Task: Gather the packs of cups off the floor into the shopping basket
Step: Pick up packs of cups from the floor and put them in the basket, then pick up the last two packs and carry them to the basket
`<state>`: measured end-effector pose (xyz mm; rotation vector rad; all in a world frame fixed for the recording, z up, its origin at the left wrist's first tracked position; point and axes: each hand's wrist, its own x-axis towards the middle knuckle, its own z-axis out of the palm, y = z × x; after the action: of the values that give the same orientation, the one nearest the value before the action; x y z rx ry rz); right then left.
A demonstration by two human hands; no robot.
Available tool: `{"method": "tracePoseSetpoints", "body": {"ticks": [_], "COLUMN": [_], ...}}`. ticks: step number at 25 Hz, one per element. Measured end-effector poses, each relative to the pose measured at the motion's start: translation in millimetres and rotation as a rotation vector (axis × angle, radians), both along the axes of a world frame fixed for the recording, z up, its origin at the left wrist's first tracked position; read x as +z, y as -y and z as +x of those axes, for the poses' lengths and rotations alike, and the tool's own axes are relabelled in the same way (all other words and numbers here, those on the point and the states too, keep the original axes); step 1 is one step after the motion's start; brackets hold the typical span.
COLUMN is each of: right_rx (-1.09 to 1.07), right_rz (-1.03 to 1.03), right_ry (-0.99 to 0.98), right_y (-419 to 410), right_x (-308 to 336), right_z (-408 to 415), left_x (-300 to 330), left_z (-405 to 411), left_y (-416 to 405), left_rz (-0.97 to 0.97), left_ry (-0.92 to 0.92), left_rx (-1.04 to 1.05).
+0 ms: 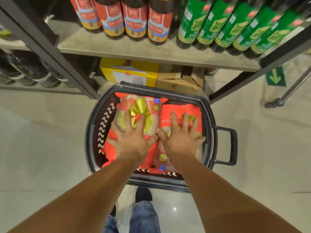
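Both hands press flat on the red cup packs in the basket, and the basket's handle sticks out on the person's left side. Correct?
Not quite. The handle sticks out on the person's right side of the basket, as the head view shows. The rest holds: the left hand and right hand lie flat with spread fingers on the red cup packs.

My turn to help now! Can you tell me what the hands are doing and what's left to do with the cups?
Left hand: open, fingers spread, pressing flat on the left pack.
Right hand: open, pressing flat on the right pack.
Both packs lie side by side inside the basket, which stands on the floor in front of the shelf.
Done: these packs are in.
Left: no pack shows on the floor in view; look around outside this view, then lift your hands away.
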<state>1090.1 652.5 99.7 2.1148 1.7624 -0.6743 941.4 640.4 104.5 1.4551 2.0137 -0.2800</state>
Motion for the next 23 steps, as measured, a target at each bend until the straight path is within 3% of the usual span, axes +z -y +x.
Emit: {"method": "tracePoseSetpoints", "body": {"ticks": [5, 10, 17, 23], "right_rx": [0.155, 0.322, 0.486, 0.668], "right_rz": [-0.003, 0.054, 0.233, 0.392], "right_ry": [0.092, -0.005, -0.08, -0.128], "right_y": [-13, -20, -29, -10], "right_x": [36, 104, 270, 427], "right_z": [-3, -34, -119, -259], "left_x": [31, 90, 258, 420], "left_z": [-18, -40, -119, -252], "left_y": [-10, -3, -1, 43], "left_rz": [0.024, 0.068, 0.217, 0.408], "left_ry": [-0.009, 0.018, -0.075, -0.143], "left_rx": [-0.096, -0.068, 0.032, 0.242]}}
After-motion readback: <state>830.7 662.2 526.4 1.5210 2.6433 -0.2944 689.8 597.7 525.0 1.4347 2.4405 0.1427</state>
